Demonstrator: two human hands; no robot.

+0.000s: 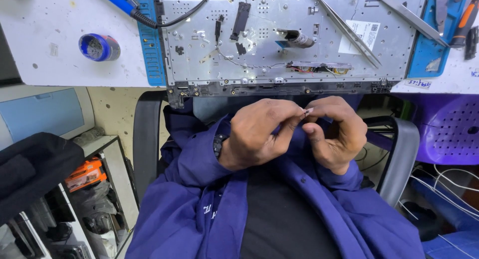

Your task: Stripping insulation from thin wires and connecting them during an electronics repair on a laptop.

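White workbench [60,64] across the top of the view, edge facing the seated person. Opened laptop chassis [284,39], silver metal underside up, flat on a blue mat [148,49] and overhanging the bench edge just above the hands. On the chassis: long metal tweezers [349,32] laid diagonally, small cylindrical part [299,38], white label [363,35], thin wires along the lower edge. Blue soldering-iron handle [119,2] with black cable at upper left; roll of blue tape [99,47] on bare bench, well apart from the chassis. Purple perforated plastic stool [449,127] at right, white cables [444,184] below it. Black chair arms [147,139] on either side of a blue work jacket [199,189] over a black shirt. Shelf with an orange box [86,174] at lower left. Left hand [257,134] and right hand [332,134] raised together in front of the chest, below the chassis edge, both closed in a fingertip pinch. Small thin strip [306,112], pale with a dark end, held between the fingertips of both hands where they meet. Long axis of strip tilted, upper end toward the right and the bench, lower end toward the left hand. Most of strip hidden by fingers; exact kind cannot be told.
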